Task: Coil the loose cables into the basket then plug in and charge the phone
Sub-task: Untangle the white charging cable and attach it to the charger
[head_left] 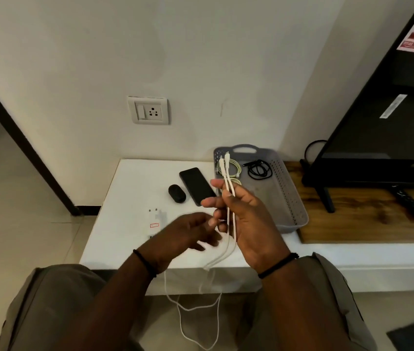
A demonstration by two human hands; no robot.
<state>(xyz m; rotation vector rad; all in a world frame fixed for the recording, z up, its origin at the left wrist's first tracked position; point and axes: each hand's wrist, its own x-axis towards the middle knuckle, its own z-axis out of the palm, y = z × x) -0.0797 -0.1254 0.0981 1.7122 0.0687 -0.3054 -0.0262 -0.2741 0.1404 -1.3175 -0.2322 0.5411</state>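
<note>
My right hand (245, 221) grips a white cable (227, 183) doubled over, both plug ends pointing up in front of the grey basket (290, 198). Its long loop hangs past the table edge towards the floor. My left hand (188, 234) sits just left of the cable, fingers curled near the strands; I cannot tell if they pinch it. In the basket lie a coiled pale cable (233, 168) and a coiled black cable (259, 169). A black phone (197, 186) lies flat on the white table (125, 224). A white charger adapter (155, 219) lies to the left.
A wall socket with switch (149, 110) sits on the wall above the table. A small black oval case (177, 193) lies beside the phone. To the right, a TV (383, 122) stands on a wooden top with a remote (411, 203).
</note>
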